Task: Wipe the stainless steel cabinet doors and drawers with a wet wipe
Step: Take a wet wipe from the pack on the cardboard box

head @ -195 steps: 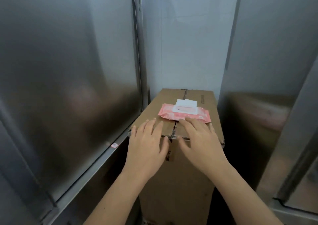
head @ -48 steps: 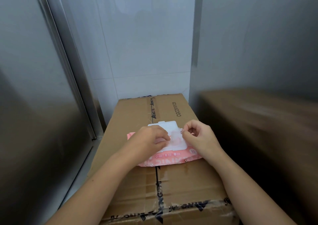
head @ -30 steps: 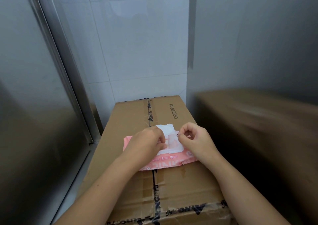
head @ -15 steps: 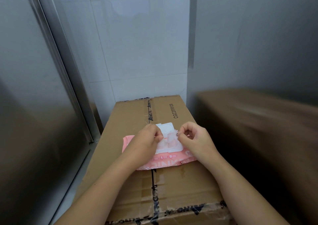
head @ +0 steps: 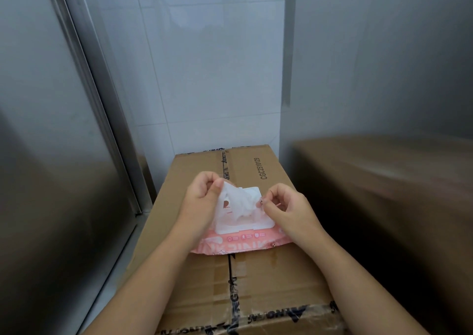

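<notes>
A hard tug could tear the thin, damp wet wipe [head: 235, 204]. It could also drag the next sheet out with it, or lift the light pink wipe pack [head: 243, 243] off the cardboard box [head: 268, 278], since no fingers visibly press the pack down. Both forearms reach in from the box's near edge. The left hand [head: 202, 201] is raised and pinches the wipe's upper left corner between thumb and forefinger, its other fingers curled. The right hand [head: 289, 211] sits lower and pinches the wipe's right edge with its fingertips. The wipe is bunched, partly out of the pack, which lies across the middle of the box top. The stainless steel cabinet doors [head: 51, 155] flank the box, not yet wiped.
</notes>
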